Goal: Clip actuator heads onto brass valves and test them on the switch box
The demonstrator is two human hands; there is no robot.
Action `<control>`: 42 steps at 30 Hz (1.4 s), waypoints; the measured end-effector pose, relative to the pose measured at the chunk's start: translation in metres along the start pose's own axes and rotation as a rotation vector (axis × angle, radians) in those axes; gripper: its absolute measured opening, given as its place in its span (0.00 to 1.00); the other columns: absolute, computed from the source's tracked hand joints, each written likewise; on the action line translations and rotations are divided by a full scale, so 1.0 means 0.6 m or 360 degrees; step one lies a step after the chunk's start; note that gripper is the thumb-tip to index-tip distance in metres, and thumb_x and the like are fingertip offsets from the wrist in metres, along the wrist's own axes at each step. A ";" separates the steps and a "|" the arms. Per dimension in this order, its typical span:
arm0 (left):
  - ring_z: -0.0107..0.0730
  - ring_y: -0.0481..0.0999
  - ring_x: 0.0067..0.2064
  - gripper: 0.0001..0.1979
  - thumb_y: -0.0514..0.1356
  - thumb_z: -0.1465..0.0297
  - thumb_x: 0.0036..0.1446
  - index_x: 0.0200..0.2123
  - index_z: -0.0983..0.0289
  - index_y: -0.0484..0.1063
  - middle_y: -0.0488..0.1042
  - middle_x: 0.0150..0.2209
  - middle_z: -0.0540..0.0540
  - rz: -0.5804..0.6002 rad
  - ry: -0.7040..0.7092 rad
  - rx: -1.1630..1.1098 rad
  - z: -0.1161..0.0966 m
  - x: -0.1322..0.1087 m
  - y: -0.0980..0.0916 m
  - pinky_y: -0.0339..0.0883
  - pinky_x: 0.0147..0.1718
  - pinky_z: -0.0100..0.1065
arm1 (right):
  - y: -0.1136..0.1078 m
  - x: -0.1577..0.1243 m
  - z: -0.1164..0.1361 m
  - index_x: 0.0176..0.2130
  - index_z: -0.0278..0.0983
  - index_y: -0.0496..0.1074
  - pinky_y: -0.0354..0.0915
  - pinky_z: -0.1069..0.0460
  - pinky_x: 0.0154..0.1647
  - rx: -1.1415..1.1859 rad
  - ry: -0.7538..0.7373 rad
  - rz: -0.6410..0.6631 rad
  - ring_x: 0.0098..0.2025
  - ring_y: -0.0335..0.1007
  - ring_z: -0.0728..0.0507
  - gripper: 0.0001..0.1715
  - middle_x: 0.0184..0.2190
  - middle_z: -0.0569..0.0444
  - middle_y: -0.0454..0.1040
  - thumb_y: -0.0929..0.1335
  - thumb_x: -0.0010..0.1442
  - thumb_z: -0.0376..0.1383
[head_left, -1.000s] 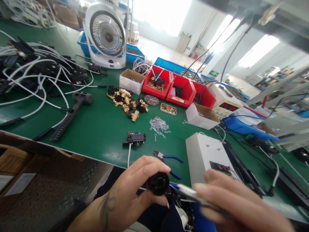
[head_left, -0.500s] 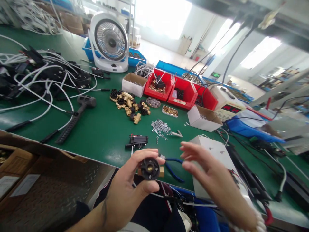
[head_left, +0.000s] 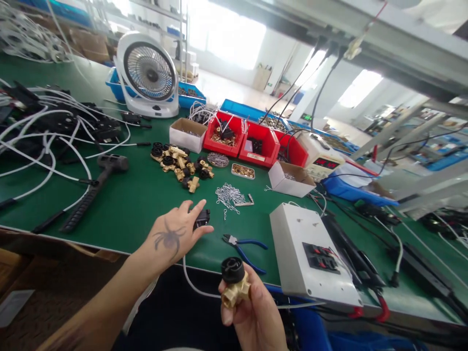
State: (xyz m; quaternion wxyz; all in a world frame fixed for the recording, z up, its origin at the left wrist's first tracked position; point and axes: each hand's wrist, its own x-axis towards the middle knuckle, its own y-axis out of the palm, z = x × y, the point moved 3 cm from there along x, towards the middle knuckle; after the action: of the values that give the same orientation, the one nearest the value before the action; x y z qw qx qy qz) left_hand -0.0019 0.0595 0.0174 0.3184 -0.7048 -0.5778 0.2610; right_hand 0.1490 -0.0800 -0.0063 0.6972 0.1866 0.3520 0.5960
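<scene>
A brass valve fitting with a black cap (head_left: 235,287) is held in the fingers of my right hand (head_left: 260,307), low at the table's front edge, its cap facing up. My left hand (head_left: 179,231) reaches over a small black switch-like module (head_left: 202,218) on the green table. Its thumb and fingers are spread around the module, which they partly hide; I cannot tell whether they touch it. A white cable (head_left: 190,280) runs down below that hand. Blue-handled cutters (head_left: 244,248) lie between my two hands, just beyond the valve.
Ahead lie a pile of hairpin-shaped clips (head_left: 230,195), more brass fittings (head_left: 181,165) and red bins (head_left: 258,144). A hammer (head_left: 97,190) and tangled white cables (head_left: 47,131) are at left. A grey-white box (head_left: 310,253) stands at right, a fan (head_left: 149,73) at the back.
The brass valve has passed from my left hand to my right, and now stands cap up. My left hand has moved forward and left to the black module. The view has shifted right.
</scene>
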 end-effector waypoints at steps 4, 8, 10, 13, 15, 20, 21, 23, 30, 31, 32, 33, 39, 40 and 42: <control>0.59 0.76 0.55 0.25 0.57 0.55 0.61 0.55 0.65 0.71 0.75 0.53 0.64 0.0058 -0.0017 -0.0356 0.018 0.002 0.021 0.66 0.56 0.58 | 0.006 -0.002 -0.007 0.48 0.39 0.78 0.68 0.55 0.30 -0.0014 0.0073 0.0026 0.26 0.76 0.50 0.28 0.36 0.45 0.83 0.79 0.51 0.48; 0.44 0.80 0.50 0.27 0.47 0.50 0.67 0.56 0.63 0.65 0.77 0.52 0.60 0.0251 -0.0068 -0.1020 0.006 -0.034 0.027 0.76 0.47 0.41 | 0.014 0.000 -0.009 0.49 0.40 0.77 0.68 0.54 0.30 -0.0118 0.0076 0.0013 0.27 0.76 0.49 0.29 0.36 0.47 0.83 0.80 0.50 0.48; 0.41 0.80 0.48 0.25 0.47 0.49 0.67 0.53 0.62 0.66 0.78 0.50 0.58 0.0361 -0.0167 -0.1507 -0.009 -0.054 0.031 0.76 0.45 0.38 | 0.018 0.001 -0.009 0.48 0.39 0.77 0.67 0.54 0.29 -0.0189 0.0079 -0.0024 0.26 0.75 0.50 0.29 0.35 0.47 0.83 0.79 0.51 0.49; 0.38 0.77 0.52 0.25 0.50 0.47 0.67 0.55 0.57 0.68 0.77 0.52 0.55 0.0325 -0.0199 -0.1726 -0.030 -0.079 0.033 0.71 0.53 0.38 | 0.024 0.003 -0.005 0.48 0.38 0.75 0.67 0.54 0.28 -0.0257 0.0041 -0.0074 0.24 0.74 0.50 0.29 0.34 0.49 0.83 0.78 0.51 0.50; 0.39 0.72 0.59 0.25 0.52 0.49 0.67 0.61 0.52 0.66 0.74 0.59 0.52 0.0192 -0.0089 -0.1547 -0.041 -0.091 0.028 0.63 0.61 0.38 | 0.025 0.002 0.000 0.48 0.38 0.75 0.67 0.55 0.29 -0.0297 -0.0010 -0.0100 0.24 0.73 0.51 0.30 0.31 0.51 0.82 0.79 0.51 0.49; 0.43 0.69 0.64 0.22 0.50 0.55 0.70 0.61 0.53 0.69 0.70 0.64 0.51 -0.0032 0.0200 -0.1327 -0.060 -0.113 0.016 0.62 0.64 0.40 | 0.027 -0.010 0.006 0.46 0.37 0.76 0.64 0.57 0.23 -0.0264 0.0091 -0.0074 0.20 0.70 0.52 0.30 0.29 0.51 0.80 0.77 0.51 0.53; 0.43 0.68 0.64 0.21 0.51 0.57 0.70 0.61 0.54 0.70 0.70 0.64 0.51 -0.0073 0.0269 -0.1310 -0.063 -0.116 0.014 0.61 0.65 0.40 | 0.029 -0.013 0.006 0.46 0.38 0.76 0.64 0.57 0.22 -0.0251 0.0078 -0.0086 0.19 0.70 0.52 0.29 0.28 0.52 0.79 0.78 0.51 0.53; 0.40 0.66 0.67 0.19 0.52 0.60 0.70 0.61 0.52 0.70 0.69 0.65 0.49 -0.0154 0.0427 -0.1252 -0.066 -0.120 0.011 0.58 0.67 0.38 | 0.034 -0.018 0.007 0.46 0.39 0.77 0.65 0.57 0.22 -0.0266 -0.0046 -0.0152 0.20 0.71 0.52 0.28 0.25 0.56 0.78 0.79 0.50 0.51; 0.35 0.60 0.70 0.24 0.53 0.58 0.70 0.67 0.43 0.57 0.61 0.70 0.46 -0.0084 0.0622 -0.0937 -0.059 -0.126 0.016 0.55 0.69 0.37 | 0.041 -0.013 0.015 0.43 0.41 0.79 0.67 0.56 0.25 -0.0338 -0.0217 -0.0313 0.21 0.72 0.51 0.25 0.24 0.59 0.76 0.79 0.50 0.49; 0.39 0.58 0.71 0.29 0.57 0.56 0.67 0.69 0.43 0.53 0.58 0.71 0.48 -0.0065 0.0630 -0.0850 -0.058 -0.126 0.015 0.55 0.69 0.41 | 0.040 -0.011 0.017 0.43 0.41 0.79 0.67 0.55 0.25 -0.0333 -0.0205 -0.0315 0.21 0.71 0.51 0.24 0.25 0.58 0.77 0.79 0.50 0.50; 0.43 0.56 0.72 0.36 0.61 0.54 0.63 0.70 0.44 0.49 0.54 0.73 0.50 -0.0044 0.0646 -0.0743 -0.056 -0.127 0.014 0.56 0.69 0.45 | 0.038 -0.010 0.020 0.43 0.41 0.79 0.66 0.55 0.25 -0.0336 -0.0202 -0.0322 0.21 0.71 0.50 0.24 0.26 0.57 0.78 0.78 0.51 0.50; 0.47 0.55 0.73 0.43 0.65 0.54 0.59 0.71 0.45 0.45 0.51 0.74 0.52 -0.0031 0.0666 -0.0627 -0.056 -0.127 0.013 0.57 0.68 0.49 | 0.035 -0.008 0.023 0.44 0.40 0.78 0.66 0.55 0.24 -0.0351 -0.0204 -0.0333 0.22 0.70 0.50 0.24 0.27 0.56 0.78 0.78 0.52 0.51; 0.45 0.66 0.66 0.43 0.65 0.67 0.57 0.70 0.52 0.47 0.63 0.65 0.59 -0.0262 0.0786 -0.0322 -0.064 -0.136 0.008 0.69 0.61 0.45 | 0.015 -0.002 0.035 0.46 0.40 0.77 0.67 0.52 0.28 -0.0677 -0.0442 -0.0383 0.30 0.72 0.45 0.26 0.33 0.51 0.79 0.73 0.58 0.55; 0.45 0.69 0.64 0.41 0.65 0.67 0.57 0.69 0.53 0.49 0.65 0.62 0.59 -0.0318 0.0814 -0.0347 -0.066 -0.139 0.010 0.70 0.60 0.44 | 0.012 0.001 0.041 0.46 0.40 0.77 0.69 0.50 0.33 -0.0736 -0.0582 -0.0409 0.35 0.74 0.43 0.26 0.37 0.50 0.79 0.71 0.58 0.56; 0.44 0.71 0.60 0.41 0.65 0.68 0.54 0.68 0.55 0.52 0.67 0.58 0.59 -0.0359 0.0838 -0.0419 -0.070 -0.146 0.019 0.73 0.58 0.42 | 0.011 0.009 0.051 0.48 0.42 0.77 0.71 0.47 0.43 -0.0778 -0.0829 -0.0441 0.45 0.74 0.40 0.27 0.44 0.48 0.78 0.69 0.60 0.58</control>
State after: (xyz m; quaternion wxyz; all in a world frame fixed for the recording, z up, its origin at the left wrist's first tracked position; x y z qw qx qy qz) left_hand 0.0192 -0.0341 0.0369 0.3898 -0.7148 -0.5789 -0.0445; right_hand 0.1662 -0.0687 0.0178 0.8612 0.1107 0.0325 0.4950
